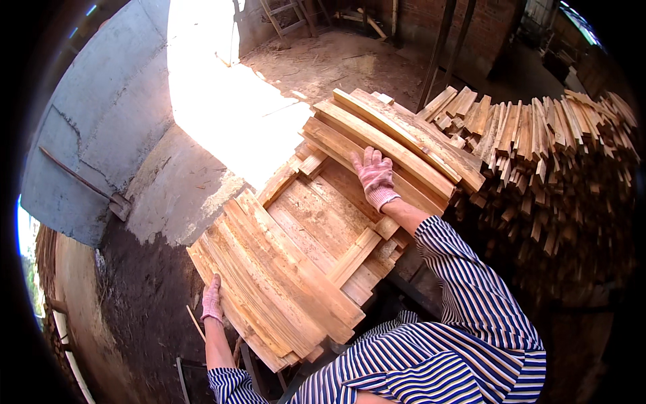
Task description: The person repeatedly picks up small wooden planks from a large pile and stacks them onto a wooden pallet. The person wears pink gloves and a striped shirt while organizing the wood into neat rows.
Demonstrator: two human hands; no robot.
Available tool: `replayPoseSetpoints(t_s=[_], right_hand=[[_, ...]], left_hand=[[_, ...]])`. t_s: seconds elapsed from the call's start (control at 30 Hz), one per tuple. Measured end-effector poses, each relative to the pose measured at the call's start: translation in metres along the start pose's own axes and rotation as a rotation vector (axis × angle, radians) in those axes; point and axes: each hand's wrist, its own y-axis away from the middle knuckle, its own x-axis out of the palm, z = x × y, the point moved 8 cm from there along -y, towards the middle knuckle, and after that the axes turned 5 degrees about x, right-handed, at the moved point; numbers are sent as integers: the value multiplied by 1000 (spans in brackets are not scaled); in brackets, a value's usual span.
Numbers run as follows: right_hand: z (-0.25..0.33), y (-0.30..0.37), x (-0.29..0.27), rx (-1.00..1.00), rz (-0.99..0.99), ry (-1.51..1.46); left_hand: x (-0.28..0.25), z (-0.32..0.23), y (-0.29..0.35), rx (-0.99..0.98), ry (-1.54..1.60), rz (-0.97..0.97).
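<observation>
Head view: planks point(272, 273) lengthwise from upper left to lower right, right fingers point(369, 157) apart, left fingers point(215, 281) unclear.

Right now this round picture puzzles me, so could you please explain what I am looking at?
There is no machine here: a wide fisheye camera worn on the head looks down, so straight edges bend. The wearer's gloved left hand touches the outer edge of the left stack of boards; whether it grips, I cannot tell. The gloved right hand lies, fingers spread, on the right stack of boards. Lower boards show between them. Farther right is a big pile of wooden strips.
</observation>
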Motion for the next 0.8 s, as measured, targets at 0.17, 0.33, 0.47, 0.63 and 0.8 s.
replayPoseSetpoints(t_s=[0.17,0.33,0.47,0.63,0.8], right_hand=[[6,-1,-15,43,290,-115],[76,76,-36,-153,536,-398],[52,69,-28,-8,654,-588],[86,54,-44,-42,509,-698],[188,115,-59,-283,564,-558]], left_hand=[[15,1,1,-36,35,13],[-1,-2,16,-25,23,-32],[17,-16,16,-53,-51,-83],[-6,-7,12,-50,-62,-141],[1,-12,4,-24,-49,-41]])
